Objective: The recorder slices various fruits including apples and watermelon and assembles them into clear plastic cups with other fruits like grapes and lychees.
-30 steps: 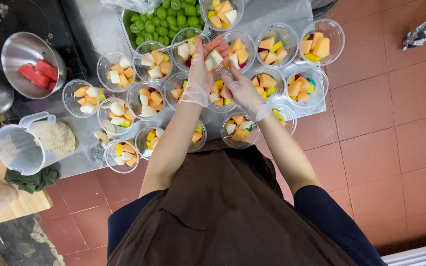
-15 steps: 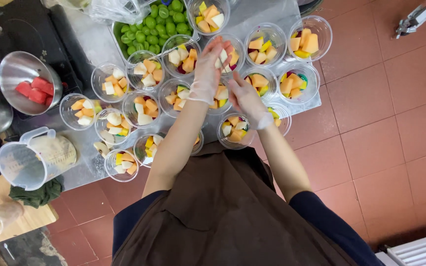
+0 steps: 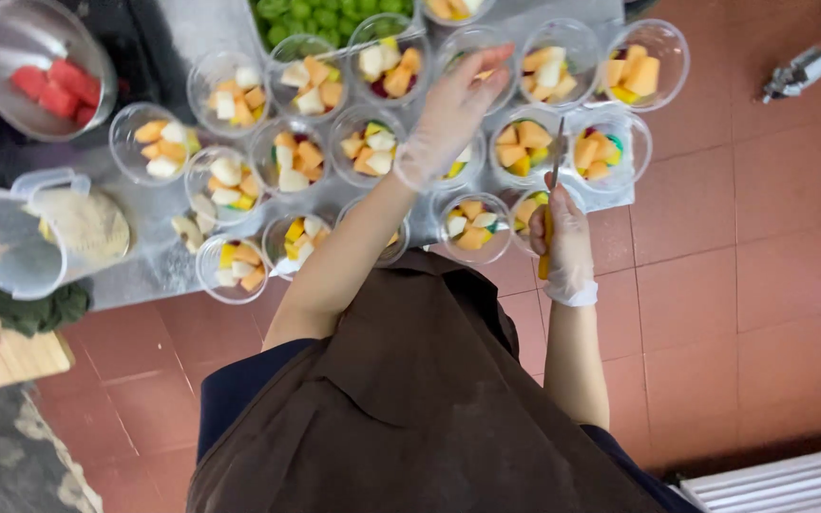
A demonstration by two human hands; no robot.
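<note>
Your hands part: the right hand (image 3: 563,242) draws back gripping the knife (image 3: 551,199), while the left hand (image 3: 448,119) stretches over the far cups (image 3: 472,57).

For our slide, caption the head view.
Gloved left hand over fruit cups; right hand holds a knife.

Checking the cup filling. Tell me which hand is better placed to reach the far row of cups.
Left, probably. The left hand is stretched out open over a far-row cup, with nothing visible in it. The right hand sits back by the near row, gripping a knife.
</note>
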